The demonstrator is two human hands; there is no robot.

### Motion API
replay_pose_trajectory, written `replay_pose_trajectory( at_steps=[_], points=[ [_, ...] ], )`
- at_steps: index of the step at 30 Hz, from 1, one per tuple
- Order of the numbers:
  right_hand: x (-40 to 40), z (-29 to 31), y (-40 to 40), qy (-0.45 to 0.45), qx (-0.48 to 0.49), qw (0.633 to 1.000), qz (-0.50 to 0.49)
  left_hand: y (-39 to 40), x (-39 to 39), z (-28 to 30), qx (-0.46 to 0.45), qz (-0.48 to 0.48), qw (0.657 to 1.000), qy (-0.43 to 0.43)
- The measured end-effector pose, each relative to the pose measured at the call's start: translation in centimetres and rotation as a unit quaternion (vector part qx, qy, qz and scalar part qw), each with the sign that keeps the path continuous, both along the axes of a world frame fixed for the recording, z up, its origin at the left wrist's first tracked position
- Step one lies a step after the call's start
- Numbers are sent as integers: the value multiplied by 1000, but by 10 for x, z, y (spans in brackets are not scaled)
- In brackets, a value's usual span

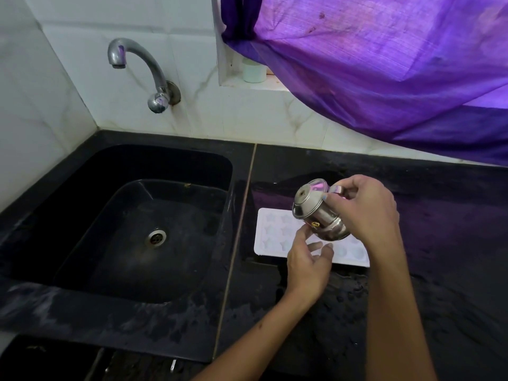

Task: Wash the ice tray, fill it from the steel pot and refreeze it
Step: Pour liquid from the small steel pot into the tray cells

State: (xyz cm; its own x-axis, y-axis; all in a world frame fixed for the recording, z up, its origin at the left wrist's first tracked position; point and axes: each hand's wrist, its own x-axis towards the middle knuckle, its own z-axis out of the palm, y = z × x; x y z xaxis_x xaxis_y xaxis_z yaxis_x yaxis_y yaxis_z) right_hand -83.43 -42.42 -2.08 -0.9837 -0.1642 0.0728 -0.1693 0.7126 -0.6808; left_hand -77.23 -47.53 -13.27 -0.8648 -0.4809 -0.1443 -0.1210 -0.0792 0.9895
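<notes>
Two hands: both mine, both over the white ice tray (270, 237) on the black tabletop (439, 243).
Right hand (365, 207): fingers curled and pinched round the handle and upper body of the steel pot (316, 213), holding it in the air.
Steel pot: tipped hard over to the left, mouth facing the sink side, lower part above the middle of the tray. Small yellow sticker on its belly. Cannot tell whether water is leaving it.
Left hand (308, 259): fingers loosely spread, nothing gripped; index fingertip reaches up to just beneath the pot, other fingers hang over the tray's near edge.
Ice tray: flat on the tabletop, just right of the seam beside the sink (154, 221). Star-shaped cells on the left, round cells on the right; the middle is hidden by pot and hands. Cannot tell how full the cells are.
Sink: black, basin bare, metal drain in the middle.
Tap (137, 67): curved steel, on the tiled wall above the sink, no stream from it.
Tabletop surface: wet patches and droplets near the front edge.
Curtain (384, 64): purple cloth hanging across the upper right.
</notes>
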Motion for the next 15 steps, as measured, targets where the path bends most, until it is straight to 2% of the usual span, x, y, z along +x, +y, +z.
replay_pose_trajectory(
  at_steps=[15],
  points=[
    [-3, 0, -19, 2, 55, 998, 27, -10, -4, -7, -6, 1, 1000, -12]
  ],
)
